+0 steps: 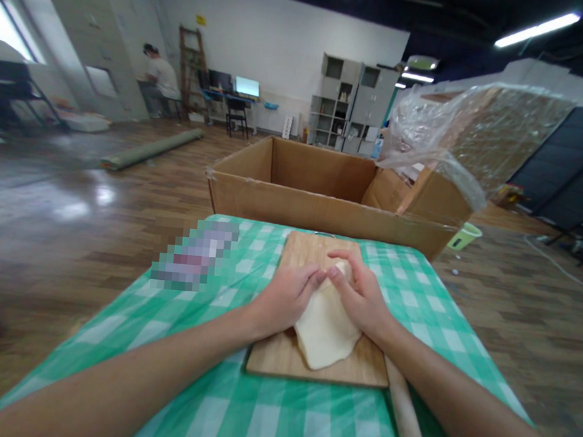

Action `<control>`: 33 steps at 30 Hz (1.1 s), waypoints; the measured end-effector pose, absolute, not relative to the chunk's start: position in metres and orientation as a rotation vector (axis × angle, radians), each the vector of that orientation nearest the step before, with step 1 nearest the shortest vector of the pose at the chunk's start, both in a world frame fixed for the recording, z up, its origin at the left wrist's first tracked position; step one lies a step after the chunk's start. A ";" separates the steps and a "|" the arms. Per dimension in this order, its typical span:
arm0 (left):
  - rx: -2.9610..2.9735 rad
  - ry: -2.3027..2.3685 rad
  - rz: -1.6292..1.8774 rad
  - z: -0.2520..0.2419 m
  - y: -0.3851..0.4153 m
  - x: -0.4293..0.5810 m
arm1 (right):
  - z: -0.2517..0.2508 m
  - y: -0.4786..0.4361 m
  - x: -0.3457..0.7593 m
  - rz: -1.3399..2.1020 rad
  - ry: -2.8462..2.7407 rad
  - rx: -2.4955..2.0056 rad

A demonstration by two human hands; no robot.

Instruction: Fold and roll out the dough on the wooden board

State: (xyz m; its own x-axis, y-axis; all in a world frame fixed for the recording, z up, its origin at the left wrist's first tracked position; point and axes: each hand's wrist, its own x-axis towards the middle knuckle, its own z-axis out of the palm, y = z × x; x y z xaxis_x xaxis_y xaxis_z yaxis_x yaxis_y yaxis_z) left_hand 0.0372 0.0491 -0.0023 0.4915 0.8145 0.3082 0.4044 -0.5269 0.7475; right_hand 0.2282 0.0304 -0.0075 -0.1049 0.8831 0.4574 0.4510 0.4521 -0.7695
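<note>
A flat, pale sheet of dough (326, 330) lies on a wooden cutting board (271, 363), its near end tapering to a rounded corner. My left hand (287, 296) is closed on the dough's left edge, thumb and fingers pressed together. On the far right side, my right hand (361, 289) grips the dough's upper edge, thumb on top and fingers curled round it. Both thumbs nearly meet over the far part of the sheet. A wooden rolling pin (404, 412) rests beside the board's right edge, partly hidden by my right forearm.
A green checked cloth (233, 417) covers the table. At its far left lies a pixelated, blurred-out item (196, 258). Beyond the far edge stands a large open cardboard box (323, 204) with plastic wrap. A light green bin (466, 237) is on the floor; a person (161, 78) sits far back.
</note>
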 end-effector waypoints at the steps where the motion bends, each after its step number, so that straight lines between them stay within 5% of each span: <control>1: 2.155 0.995 0.874 -0.002 0.049 0.037 | -0.006 0.030 0.227 0.555 -1.771 -1.125; 33: 1.784 0.896 0.860 -0.009 0.058 0.034 | -0.011 0.035 0.229 0.688 -1.676 -1.185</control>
